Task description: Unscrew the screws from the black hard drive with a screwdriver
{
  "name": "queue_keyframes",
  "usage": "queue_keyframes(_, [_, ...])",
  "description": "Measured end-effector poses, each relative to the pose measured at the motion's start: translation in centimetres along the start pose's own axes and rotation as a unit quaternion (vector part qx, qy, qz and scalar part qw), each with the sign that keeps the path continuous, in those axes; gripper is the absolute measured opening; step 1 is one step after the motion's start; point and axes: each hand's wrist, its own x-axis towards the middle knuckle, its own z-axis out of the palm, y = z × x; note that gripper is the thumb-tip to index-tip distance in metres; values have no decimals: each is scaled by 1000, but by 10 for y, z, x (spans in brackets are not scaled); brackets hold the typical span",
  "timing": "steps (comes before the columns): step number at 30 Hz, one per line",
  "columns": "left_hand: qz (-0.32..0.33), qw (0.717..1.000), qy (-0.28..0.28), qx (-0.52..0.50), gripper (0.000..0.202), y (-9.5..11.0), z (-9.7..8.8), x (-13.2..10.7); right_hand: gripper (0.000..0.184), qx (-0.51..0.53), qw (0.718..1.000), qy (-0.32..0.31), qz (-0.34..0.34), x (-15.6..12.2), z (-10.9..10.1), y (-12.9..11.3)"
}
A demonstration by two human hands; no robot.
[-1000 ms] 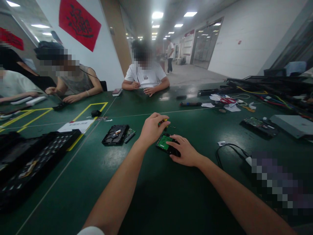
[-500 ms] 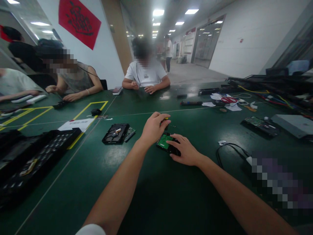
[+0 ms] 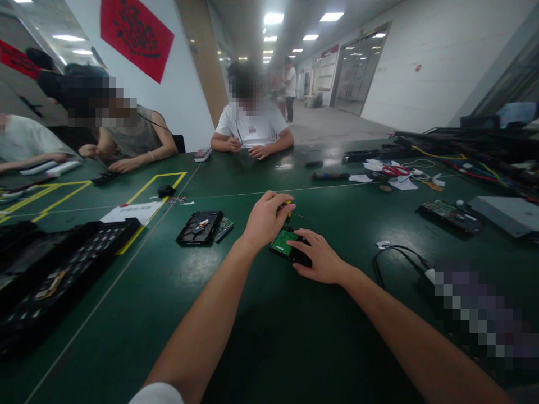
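A hard drive (image 3: pixel 283 243) lies on the green table, its green circuit board facing up. My right hand (image 3: pixel 318 257) grips its right part, the thumb at the near edge and the fingers over the top and far side. Above the drive's far edge, my left hand (image 3: pixel 269 216) is closed around a small screwdriver (image 3: pixel 288 203) with a yellow and black handle; its tip is hidden. A few tiny screws (image 3: pixel 298 216) lie just beyond the drive. To the left are a black drive casing (image 3: pixel 199 228) and a loose circuit board (image 3: pixel 225 229).
Black plastic trays (image 3: pixel 107 242) occupy the left side. On the right lie another hard drive (image 3: pixel 450 217), a grey metal box (image 3: pixel 507 216), a black cable (image 3: pixel 379 264) and a heap of wires (image 3: pixel 480 168). A person (image 3: pixel 252 129) sits across the table; others sit at the left.
Both hands keep almost the same place on the drive and screwdriver. The view has shifted very slightly. A person in the far left background has moved rightward.
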Motion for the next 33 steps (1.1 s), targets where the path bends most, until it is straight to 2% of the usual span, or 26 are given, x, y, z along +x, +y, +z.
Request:
queue_keyframes(6, [22, 1000, -4, 1, 29, 2, -5, 2, 64, 0, 1000, -2, 3, 0, -1, 0])
queue_keyframes(12, [-6, 1000, 11, 12, 26, -1, -2, 1, 63, 0, 1000, -2, 2, 0, -1, 0])
queue_keyframes(16, [9, 1000, -9, -9, 25, 0, 1, 0, 63, -3, 1000, -2, 2, 0, 1, 1])
queue_keyframes(24, [27, 999, -33, -28, 37, -2, -3, 2, 63, 1, 1000, -6, 6, 0, 0, 0])
queue_keyframes(33, [11, 1000, -19, 6, 25, 1, -3, 0, 63, 3, 1000, -1, 2, -1, 1, 2])
